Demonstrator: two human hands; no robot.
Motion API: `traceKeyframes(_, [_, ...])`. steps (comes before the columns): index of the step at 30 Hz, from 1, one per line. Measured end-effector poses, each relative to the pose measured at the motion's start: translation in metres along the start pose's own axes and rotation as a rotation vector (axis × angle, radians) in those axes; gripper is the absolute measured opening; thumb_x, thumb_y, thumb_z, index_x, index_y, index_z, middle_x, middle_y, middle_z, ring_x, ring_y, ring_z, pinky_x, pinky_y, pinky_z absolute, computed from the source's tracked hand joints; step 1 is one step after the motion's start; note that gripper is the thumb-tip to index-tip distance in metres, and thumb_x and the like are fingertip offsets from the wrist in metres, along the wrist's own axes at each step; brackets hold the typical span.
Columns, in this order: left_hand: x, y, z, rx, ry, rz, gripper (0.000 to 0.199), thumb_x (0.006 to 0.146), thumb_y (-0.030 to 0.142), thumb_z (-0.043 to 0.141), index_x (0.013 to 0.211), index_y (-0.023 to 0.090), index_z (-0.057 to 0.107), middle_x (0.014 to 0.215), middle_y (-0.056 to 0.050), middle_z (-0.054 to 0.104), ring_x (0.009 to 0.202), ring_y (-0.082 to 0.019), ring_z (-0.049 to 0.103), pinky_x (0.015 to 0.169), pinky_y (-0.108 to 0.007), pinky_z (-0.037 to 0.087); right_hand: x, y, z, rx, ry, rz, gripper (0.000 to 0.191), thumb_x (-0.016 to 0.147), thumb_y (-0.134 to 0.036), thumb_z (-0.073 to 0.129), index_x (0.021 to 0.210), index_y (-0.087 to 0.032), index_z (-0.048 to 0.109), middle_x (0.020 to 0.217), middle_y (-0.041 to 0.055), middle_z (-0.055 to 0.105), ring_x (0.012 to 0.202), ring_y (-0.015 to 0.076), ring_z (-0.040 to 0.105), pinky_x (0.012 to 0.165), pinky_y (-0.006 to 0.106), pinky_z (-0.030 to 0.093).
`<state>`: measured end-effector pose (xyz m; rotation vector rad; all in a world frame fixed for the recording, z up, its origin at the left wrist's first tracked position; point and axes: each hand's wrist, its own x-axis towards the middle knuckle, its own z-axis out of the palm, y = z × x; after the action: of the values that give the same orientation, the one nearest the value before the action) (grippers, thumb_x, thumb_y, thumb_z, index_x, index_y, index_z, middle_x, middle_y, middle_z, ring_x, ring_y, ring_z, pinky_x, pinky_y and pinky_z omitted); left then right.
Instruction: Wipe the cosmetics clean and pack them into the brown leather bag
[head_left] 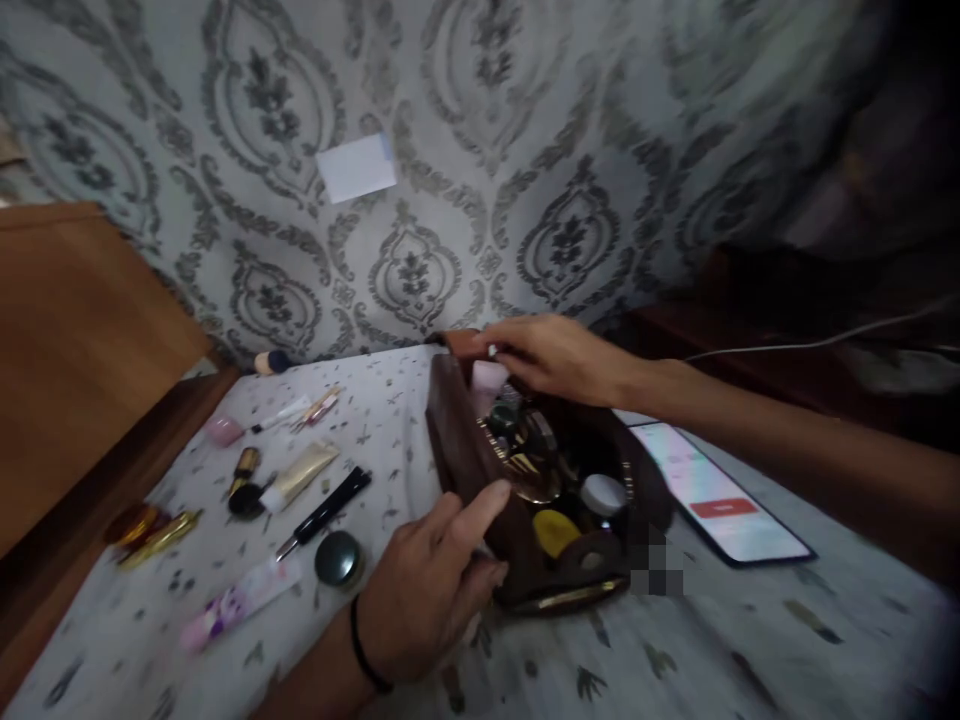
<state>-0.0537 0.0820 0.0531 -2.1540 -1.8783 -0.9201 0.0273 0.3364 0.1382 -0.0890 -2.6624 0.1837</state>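
Note:
A dark brown cosmetic bag (457, 425) stands unzipped on the patterned cloth, filled with small items. My left hand (431, 580), with a black band at the wrist, grips the bag's near left side. My right hand (559, 355) reaches across the bag's far edge, fingers pinched near its tan strap (461, 343); what they hold is unclear. Just below those fingertips is a pink-capped item (489, 377). Inside lie a dark green lid (502, 416), a shiny gold round piece (534, 482), a yellow round item (555, 533) and a white-lidded jar (604, 494).
Left of the bag lie a black tube (326, 510), a cream tube (300, 476), a dark round jar (337, 558), a pink tube (240, 603) and a brush (271, 362). A lit phone (735, 500) lies at right. Behind is a patterned wall (487, 200); a wooden panel (82, 350) bounds the left.

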Motion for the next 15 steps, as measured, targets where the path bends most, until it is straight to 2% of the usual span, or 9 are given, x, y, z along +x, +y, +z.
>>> traceKeyframes(2, [-0.008,-0.004,-0.008,-0.149,0.022,-0.109,0.053,0.102,0.032,0.040,0.152,0.023,0.025,0.125,-0.012,0.063,0.104,-0.020,0.067,0.087,-0.031,0.055,-0.008,-0.021,-0.007,0.052,0.180,-0.003,0.027,0.099,-0.022,0.046,0.104,-0.013,0.070,0.096,0.0083,0.073,0.089,0.0175,0.068,0.077,0.030,0.049])
traceKeyframes(3, [-0.013,-0.007,-0.012,-0.224,0.053,-0.201,0.050,0.101,0.034,0.043,0.148,0.021,0.031,0.123,-0.012,0.064,0.102,-0.020,0.066,0.088,-0.031,0.054,-0.014,-0.035,-0.010,0.083,0.280,0.015,0.026,0.099,-0.026,0.047,0.103,-0.015,0.070,0.095,0.0076,0.073,0.085,0.0167,0.068,0.074,0.030,0.050])
traceKeyframes(5, [-0.019,-0.011,-0.018,-0.397,0.149,-0.425,0.046,0.100,0.038,0.045,0.142,0.020,0.038,0.101,-0.007,0.068,0.084,-0.017,0.067,0.080,-0.029,0.052,-0.029,-0.070,-0.012,0.179,0.377,-0.028,0.020,0.098,-0.027,0.051,0.107,-0.023,0.068,0.094,0.0053,0.074,0.079,0.0149,0.068,0.066,0.028,0.052])
traceKeyframes(7, [-0.020,-0.012,-0.022,-0.626,0.276,-0.617,0.043,0.100,0.043,0.043,0.137,0.020,0.040,0.075,0.001,0.062,0.065,-0.014,0.062,0.069,-0.027,0.050,-0.044,-0.114,-0.006,0.321,0.426,-0.189,0.020,0.098,-0.022,0.051,0.110,-0.026,0.066,0.092,0.0049,0.073,0.081,0.0152,0.070,0.064,0.027,0.054])
traceKeyframes(8, [-0.018,-0.011,-0.023,-0.755,0.335,-0.687,0.042,0.100,0.045,0.044,0.133,0.020,0.041,0.068,0.004,0.059,0.059,-0.013,0.059,0.066,-0.026,0.048,-0.051,-0.137,0.002,0.361,0.327,-0.248,0.023,0.098,-0.018,0.049,0.114,-0.025,0.064,0.090,0.0041,0.073,0.080,0.0143,0.069,0.065,0.025,0.056])
traceKeyframes(9, [-0.016,-0.010,-0.023,-0.887,0.378,-0.741,0.040,0.098,0.047,0.045,0.129,0.021,0.042,0.065,0.005,0.057,0.056,-0.013,0.058,0.062,-0.026,0.048,-0.057,-0.159,0.013,0.383,0.288,-0.315,0.022,0.099,-0.017,0.046,0.113,-0.022,0.064,0.087,0.0041,0.073,0.079,0.0132,0.069,0.063,0.022,0.056])
traceKeyframes(10, [-0.014,-0.009,-0.023,-1.013,0.398,-0.778,0.040,0.096,0.049,0.049,0.124,0.021,0.044,0.065,0.005,0.057,0.054,-0.012,0.058,0.059,-0.025,0.046,-0.062,-0.181,0.027,0.381,0.243,-0.331,0.024,0.099,-0.014,0.044,0.111,-0.018,0.064,0.094,0.0066,0.074,0.086,0.0149,0.069,0.071,0.024,0.057])
traceKeyframes(12, [-0.011,-0.007,-0.021,-1.242,0.401,-0.815,0.041,0.088,0.051,0.059,0.115,0.022,0.047,0.066,0.005,0.058,0.051,-0.012,0.058,0.050,-0.023,0.042,-0.072,-0.218,0.059,0.300,0.314,-0.346,0.029,0.101,-0.013,0.038,0.112,-0.014,0.065,0.101,0.0091,0.074,0.096,0.0188,0.066,0.082,0.029,0.056])
traceKeyframes(15, [-0.015,-0.008,-0.017,-1.469,0.405,-0.816,0.043,0.078,0.050,0.068,0.106,0.021,0.052,0.066,0.003,0.058,0.047,-0.013,0.056,0.044,-0.023,0.039,-0.087,-0.257,0.109,0.216,0.373,-0.269,0.032,0.099,-0.009,0.038,0.117,-0.010,0.065,0.109,0.0119,0.072,0.103,0.0234,0.061,0.098,0.041,0.048])
